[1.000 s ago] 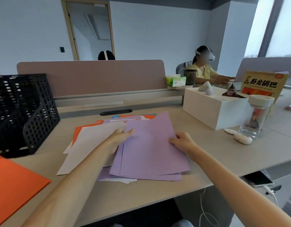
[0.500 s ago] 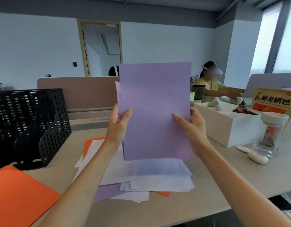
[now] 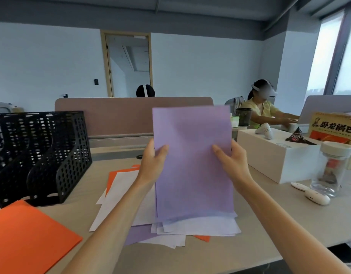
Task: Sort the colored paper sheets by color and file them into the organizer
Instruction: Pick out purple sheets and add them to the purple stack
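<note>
Stack of lilac purple paper sheets, flat on the mixed white-and-orange paper pile a second ago, is now upright. Left hand and right hand grip its side edges. It sits lower than half a second ago, bottom edge close over the pile.

Lilac sheets; orange sheet; white sheets; black perforated organizer; beige tabletop.

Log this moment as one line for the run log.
stage: purple sheets upright over mixed pile | left hand: grips left edge | right hand: grips right edge | organizer: left of pile, purple unfiled
</note>
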`<move>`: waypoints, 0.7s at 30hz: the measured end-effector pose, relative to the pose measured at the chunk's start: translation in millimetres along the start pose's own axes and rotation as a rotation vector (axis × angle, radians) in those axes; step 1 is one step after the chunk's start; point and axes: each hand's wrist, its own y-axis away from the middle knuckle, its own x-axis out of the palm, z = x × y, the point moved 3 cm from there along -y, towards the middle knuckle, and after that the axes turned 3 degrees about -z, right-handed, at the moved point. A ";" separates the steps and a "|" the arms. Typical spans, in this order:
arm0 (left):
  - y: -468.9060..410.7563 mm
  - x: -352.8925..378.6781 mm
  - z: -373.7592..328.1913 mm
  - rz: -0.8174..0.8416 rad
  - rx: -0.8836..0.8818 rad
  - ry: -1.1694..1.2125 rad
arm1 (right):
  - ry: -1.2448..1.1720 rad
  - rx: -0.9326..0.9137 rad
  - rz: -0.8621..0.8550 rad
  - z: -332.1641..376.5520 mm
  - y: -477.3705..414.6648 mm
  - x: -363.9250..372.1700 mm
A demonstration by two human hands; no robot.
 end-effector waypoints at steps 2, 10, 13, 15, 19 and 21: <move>0.0 -0.1 -25.8 -0.026 0.112 0.094 | -0.078 -0.129 -0.076 25.5 0.0 -2.6; 9.8 0.6 10.8 -0.048 0.032 -0.008 | -0.185 -0.034 -0.123 -12.2 29.3 0.9; 23.9 4.4 34.5 -0.020 -0.060 -0.087 | -0.075 0.043 -0.089 -39.3 45.3 2.5; 28.5 3.5 39.1 -0.005 -0.067 -0.140 | -0.027 0.020 -0.079 -38.3 47.6 6.2; 33.1 -12.2 12.8 -0.041 -0.034 -0.134 | 0.011 -0.056 -0.121 -11.8 40.1 23.8; 32.3 -37.6 -0.2 -0.138 -0.042 -0.133 | 0.007 -0.066 -0.091 -2.4 37.2 43.5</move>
